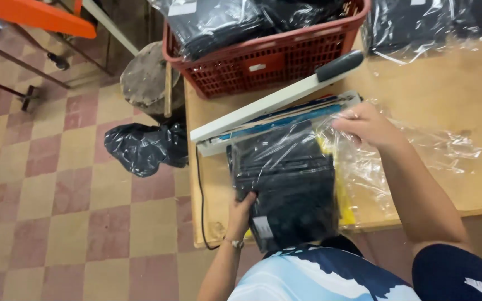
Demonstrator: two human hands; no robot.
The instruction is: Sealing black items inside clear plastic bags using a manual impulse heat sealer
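A black folded garment in a clear plastic bag lies on the wooden table, its open end at the bar of a white heat sealer whose arm with a black handle is raised. My left hand grips the bag's near left edge. My right hand pinches the bag's far right corner next to the sealer bar.
A red plastic basket full of bagged black garments stands behind the sealer. More bagged garments lie at the back right. Loose clear bags spread right of my arm. A black plastic bag lies on the tiled floor, left.
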